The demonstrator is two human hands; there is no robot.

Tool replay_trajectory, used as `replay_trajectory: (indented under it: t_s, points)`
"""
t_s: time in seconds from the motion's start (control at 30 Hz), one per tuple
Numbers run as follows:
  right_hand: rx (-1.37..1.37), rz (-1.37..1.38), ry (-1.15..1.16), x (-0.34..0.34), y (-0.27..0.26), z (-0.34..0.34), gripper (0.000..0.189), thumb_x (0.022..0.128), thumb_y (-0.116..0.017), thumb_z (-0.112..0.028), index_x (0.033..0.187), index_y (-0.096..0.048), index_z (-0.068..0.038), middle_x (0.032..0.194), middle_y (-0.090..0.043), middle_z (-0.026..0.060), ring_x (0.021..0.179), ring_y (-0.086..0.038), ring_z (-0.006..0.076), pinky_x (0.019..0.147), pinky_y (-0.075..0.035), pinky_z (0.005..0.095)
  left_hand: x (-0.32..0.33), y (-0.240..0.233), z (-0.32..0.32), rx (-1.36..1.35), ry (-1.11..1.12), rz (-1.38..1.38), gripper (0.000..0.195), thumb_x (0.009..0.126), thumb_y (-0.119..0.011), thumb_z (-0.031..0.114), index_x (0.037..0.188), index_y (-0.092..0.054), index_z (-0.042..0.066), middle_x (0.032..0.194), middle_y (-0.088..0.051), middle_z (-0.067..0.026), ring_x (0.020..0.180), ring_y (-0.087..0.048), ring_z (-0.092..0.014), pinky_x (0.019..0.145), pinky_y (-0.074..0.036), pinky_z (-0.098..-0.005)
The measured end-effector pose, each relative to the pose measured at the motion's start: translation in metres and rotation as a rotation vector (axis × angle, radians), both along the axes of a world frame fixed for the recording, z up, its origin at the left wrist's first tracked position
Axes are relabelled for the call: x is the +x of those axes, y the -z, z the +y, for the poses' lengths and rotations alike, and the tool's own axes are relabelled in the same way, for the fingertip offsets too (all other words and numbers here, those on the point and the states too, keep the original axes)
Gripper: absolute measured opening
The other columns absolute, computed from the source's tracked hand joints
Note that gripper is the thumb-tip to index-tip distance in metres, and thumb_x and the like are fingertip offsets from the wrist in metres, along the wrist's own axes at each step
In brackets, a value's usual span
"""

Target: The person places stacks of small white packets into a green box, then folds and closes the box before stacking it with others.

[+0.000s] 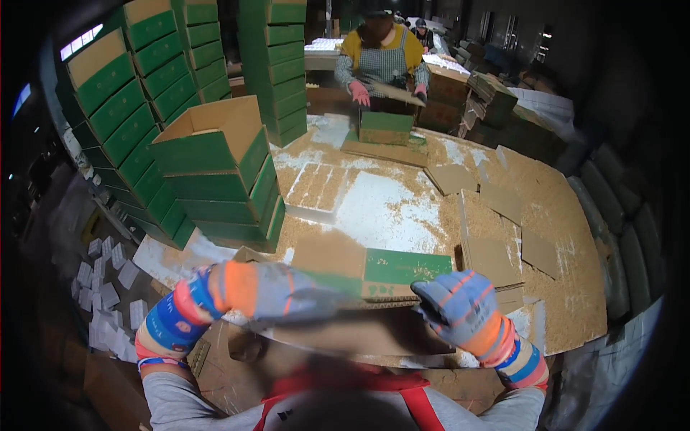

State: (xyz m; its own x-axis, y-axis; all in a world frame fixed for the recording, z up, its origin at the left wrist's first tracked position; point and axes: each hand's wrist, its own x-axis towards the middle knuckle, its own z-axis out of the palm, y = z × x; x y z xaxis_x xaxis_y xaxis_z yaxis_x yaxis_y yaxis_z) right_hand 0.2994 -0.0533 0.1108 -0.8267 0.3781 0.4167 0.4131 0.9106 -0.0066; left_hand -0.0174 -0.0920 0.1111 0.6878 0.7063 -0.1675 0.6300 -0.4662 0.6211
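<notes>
Flattened cardboard cartons (408, 266) with green printed panels lie stacked in front of me, their corrugated edges towards me. My left hand (294, 296), in a grey-and-orange work glove, reaches across the left part of this stack. It is motion-blurred, and its fingertips cannot be made out. My right hand (458, 307), gloved alike, is at the stack's near right corner with its fingers curled. Whether it grips the cardboard is hidden by the glove. Below both hands is a plain brown cardboard surface (366, 334), partly in shadow.
Stacked green cartons (215, 199) rise on the left, the top one open. A white foam tray (315, 188) filled with grains stands on the grain-strewn table (560, 242). Loose cardboard pieces (490, 261) lie at right. Opposite, a co-worker (383, 59) handles cardboard above a green carton (385, 128).
</notes>
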Motion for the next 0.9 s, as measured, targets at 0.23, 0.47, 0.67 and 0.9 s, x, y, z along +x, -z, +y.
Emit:
replay_trajectory:
  t_s: [0.23, 0.47, 0.67, 0.9]
  points:
    - [0.22, -0.02, 0.392, -0.041, 0.017, -0.006, 0.072, 0.072, -0.067, -0.037, 0.13, -0.046, 0.0, 0.126, -0.045, 0.0244, 0.118, -0.041, 0.0436, 0.103, -0.023, 0.0575, -0.01, -0.016, 0.102, -0.259, -0.342, 0.155, 0.051, 0.091, -0.046, 0.045, 0.123, -0.054, 0.007, 0.118, -0.06, -0.0124, 0.109, -0.056, -0.026, 0.094, -0.043, -0.0386]
    - [-0.141, 0.231, -0.039, 0.057, -0.007, -0.008, 0.02, 0.08, -0.066, -0.027, 0.093, -0.062, -0.012, 0.119, -0.055, 0.0167, 0.11, -0.05, 0.0361, 0.097, -0.037, 0.049, -0.029, 0.005, 0.079, 0.262, -0.358, -0.303, 0.073, 0.068, -0.062, 0.02, 0.138, -0.04, 0.014, 0.087, -0.062, -0.0099, 0.084, -0.06, -0.024, 0.08, -0.048, -0.0347]
    - [-1.147, 0.039, 0.253, 0.043, 0.061, 0.004, 0.071, 0.08, -0.065, -0.039, 0.134, -0.037, -0.002, 0.139, -0.039, 0.021, 0.122, -0.044, 0.0329, 0.1, -0.036, 0.0416, 0.046, 0.103, 0.061, 0.549, -0.028, 0.09, 0.039, 0.075, -0.063, 0.031, 0.11, -0.061, 0.014, 0.08, -0.065, -0.0114, 0.078, -0.063, -0.026, 0.069, -0.049, -0.04]
    - [-1.736, 0.958, 0.066, 0.001, 0.032, 0.01, 0.053, 0.087, -0.058, -0.026, 0.131, -0.041, -0.001, 0.131, -0.049, 0.0138, 0.117, -0.05, 0.0267, 0.096, -0.042, 0.0344, -0.004, 0.082, 0.05, 0.361, -0.612, -0.805, 0.108, 0.072, -0.075, 0.044, 0.147, -0.006, 0.009, 0.15, -0.016, -0.0186, 0.136, -0.021, -0.036, 0.109, -0.023, -0.0441]
